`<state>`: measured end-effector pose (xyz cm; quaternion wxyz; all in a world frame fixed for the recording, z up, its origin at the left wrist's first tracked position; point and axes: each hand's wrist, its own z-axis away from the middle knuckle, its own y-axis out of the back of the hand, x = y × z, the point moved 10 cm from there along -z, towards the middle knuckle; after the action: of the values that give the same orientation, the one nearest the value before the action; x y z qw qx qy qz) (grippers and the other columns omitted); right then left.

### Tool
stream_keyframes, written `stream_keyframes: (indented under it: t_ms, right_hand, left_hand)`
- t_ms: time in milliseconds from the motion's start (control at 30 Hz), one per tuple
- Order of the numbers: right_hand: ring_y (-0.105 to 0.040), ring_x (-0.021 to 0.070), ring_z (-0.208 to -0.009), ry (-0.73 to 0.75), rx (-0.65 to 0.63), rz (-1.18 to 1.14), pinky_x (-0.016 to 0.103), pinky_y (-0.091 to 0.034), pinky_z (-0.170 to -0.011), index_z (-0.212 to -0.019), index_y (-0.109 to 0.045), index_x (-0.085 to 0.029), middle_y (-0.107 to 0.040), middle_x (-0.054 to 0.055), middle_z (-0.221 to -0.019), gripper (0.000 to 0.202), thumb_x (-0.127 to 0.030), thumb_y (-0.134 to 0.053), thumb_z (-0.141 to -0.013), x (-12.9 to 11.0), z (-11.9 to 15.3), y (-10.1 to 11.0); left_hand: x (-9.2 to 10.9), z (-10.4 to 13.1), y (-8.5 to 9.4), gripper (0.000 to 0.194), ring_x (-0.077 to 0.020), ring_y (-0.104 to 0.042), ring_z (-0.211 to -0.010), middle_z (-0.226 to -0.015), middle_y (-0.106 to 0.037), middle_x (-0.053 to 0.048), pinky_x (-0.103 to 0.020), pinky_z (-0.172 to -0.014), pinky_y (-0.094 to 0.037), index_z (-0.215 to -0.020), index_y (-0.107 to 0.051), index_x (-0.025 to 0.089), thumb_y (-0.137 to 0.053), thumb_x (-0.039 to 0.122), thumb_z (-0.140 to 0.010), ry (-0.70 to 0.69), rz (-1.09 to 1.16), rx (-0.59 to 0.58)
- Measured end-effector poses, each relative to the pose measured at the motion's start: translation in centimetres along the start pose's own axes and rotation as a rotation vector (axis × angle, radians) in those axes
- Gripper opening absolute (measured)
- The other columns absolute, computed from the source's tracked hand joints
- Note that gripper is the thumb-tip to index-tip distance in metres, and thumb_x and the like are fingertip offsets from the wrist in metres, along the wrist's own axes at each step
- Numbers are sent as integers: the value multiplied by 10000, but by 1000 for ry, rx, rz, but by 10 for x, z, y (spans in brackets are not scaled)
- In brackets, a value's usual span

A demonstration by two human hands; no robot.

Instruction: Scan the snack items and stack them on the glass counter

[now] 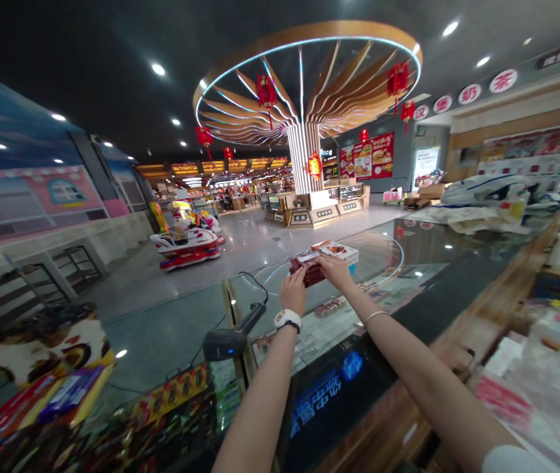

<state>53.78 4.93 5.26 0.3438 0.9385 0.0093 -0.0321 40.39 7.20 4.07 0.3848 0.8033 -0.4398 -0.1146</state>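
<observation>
Both my arms reach out over a glass display counter [428,263]. My left hand [293,291], with a white watch on the wrist, grips the left end of a dark red packet [309,270]. My right hand [333,269], a thin bracelet on its wrist, holds the packet's right end from above. Just beyond the packet lies a white and red box [342,251] on the glass. More small packets show under the glass below my hands.
A barcode scanner [233,338] with a black cable rests on the counter left of my arms. Snack packets [38,387] pile at the near left. Plastic bags [536,387] lie at right. Beyond the counter are kiddie rides [186,243] and a round kiosk [309,210].
</observation>
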Motion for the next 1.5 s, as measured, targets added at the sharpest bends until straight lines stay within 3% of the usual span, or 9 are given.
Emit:
stream_keyframes:
  t_ms: [333, 500, 700, 900, 1000, 1100, 1233, 1500]
  right_hand:
    - [-611, 234, -1255, -67, -81, -86, 417, -463, -1090, -1024, -673, -201, -727, 134, -1209, 287, -26, -497, -878, 14, -6, -21]
    - [-597, 230, -1271, -53, -132, -146, 439, -390, -1158, -1065, -664, -187, -708, 145, -1233, 331, -3, -487, -853, 15, -5, -27]
    - [-586, 237, -1279, -19, -184, -165, 451, -333, -1197, -1152, -671, -150, -680, 153, -1292, 435, 16, -482, -797, 11, 1, -28]
    - [-529, 266, -1351, -44, -296, -166, 512, -343, -1183, -1271, -672, -188, -603, 126, -1416, 590, 22, -482, -753, 17, 2, -18]
    - [-560, 254, -1323, -71, -357, -204, 423, -424, -1141, -1354, -624, -182, -585, 121, -1438, 640, 5, -491, -757, 26, 2, -11]
    - [-591, 255, -1291, -61, -405, -248, 420, -445, -1128, -1346, -634, -189, -619, 111, -1400, 641, 7, -500, -750, 28, 7, -14]
    - [-562, 255, -1327, -53, -436, -253, 434, -430, -1144, -1355, -625, -195, -599, 109, -1423, 678, 32, -503, -729, 23, 13, -24]
    - [-428, 242, -1438, -58, -524, -192, 350, -358, -1194, -1464, -494, -85, -440, 167, -1546, 692, 15, -483, -779, 18, 14, -32]
  left_hand:
    - [-4, -4, -19, 501, -234, -589, -1274, -1433, -600, -70, -451, -1140, -429, -1412, -544, 218, -473, 114, -927, 3, 95, -98]
    - [-3, -3, -18, 495, -237, -590, -1271, -1435, -597, -82, -443, -1132, -434, -1409, -544, 198, -466, 107, -929, 12, 82, -120]
    - [-1, -2, -15, 487, -232, -604, -1246, -1373, -646, -80, -455, -1130, -431, -1348, -602, 227, -477, 82, -900, 10, 75, -94]
    - [0, 1, -19, 515, -249, -573, -1273, -1443, -590, -66, -457, -1143, -411, -1372, -582, 206, -480, 83, -882, 8, 69, -127]
    - [3, 4, -21, 529, -254, -554, -1293, -1469, -566, -71, -444, -1152, -403, -1392, -567, 181, -485, 88, -877, 4, 50, -161]
    - [6, 6, -20, 530, -255, -543, -1305, -1475, -559, -74, -441, -1169, -384, -1389, -571, 172, -492, 93, -871, -12, 30, -178]
    - [9, 6, -19, 530, -253, -548, -1297, -1465, -568, -75, -451, -1175, -376, -1380, -577, 185, -482, 97, -867, -40, 29, -166]
    - [5, 2, -19, 564, -264, -537, -1317, -1474, -559, -73, -480, -1173, -367, -1397, -564, 219, -469, 107, -853, -44, 43, -144]
